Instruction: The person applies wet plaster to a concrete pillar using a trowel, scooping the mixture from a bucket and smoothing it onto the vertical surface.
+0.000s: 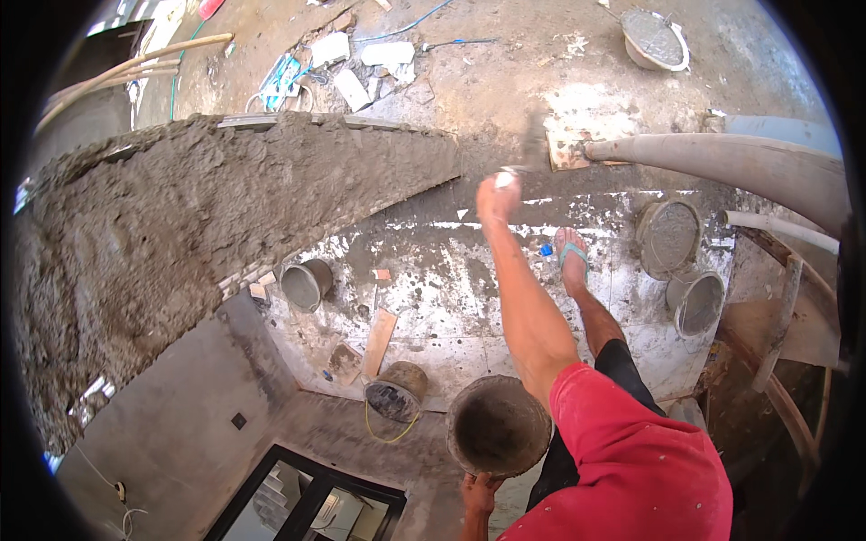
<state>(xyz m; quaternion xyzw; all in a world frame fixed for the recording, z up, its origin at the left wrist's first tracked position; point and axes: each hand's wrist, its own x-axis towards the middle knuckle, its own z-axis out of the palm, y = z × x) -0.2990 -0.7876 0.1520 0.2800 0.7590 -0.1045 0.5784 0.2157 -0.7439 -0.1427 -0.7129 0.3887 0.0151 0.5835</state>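
Note:
My left hand (481,492) grips the near rim of a mortar-stained bucket (464,406), whose mouth faces up and whose inside looks dark. My right arm reaches far forward. Closed in a fist, my right hand (499,197) holds a pale handle; the dark blade beyond it, smeared by motion, looks like that of a trowel (533,144). Left of this hand runs a long wall face (225,180) coated in rough wet grey mortar, its pointed end near the hand and apart from it.
Mortar buckets stand at left (305,286), near centre (397,389) and right (669,236). A thick pole (722,158) crosses from the right. My sandalled foot (571,259) is on the splattered white floor. Broken white blocks (352,90) and a basin (654,43) lie farther off.

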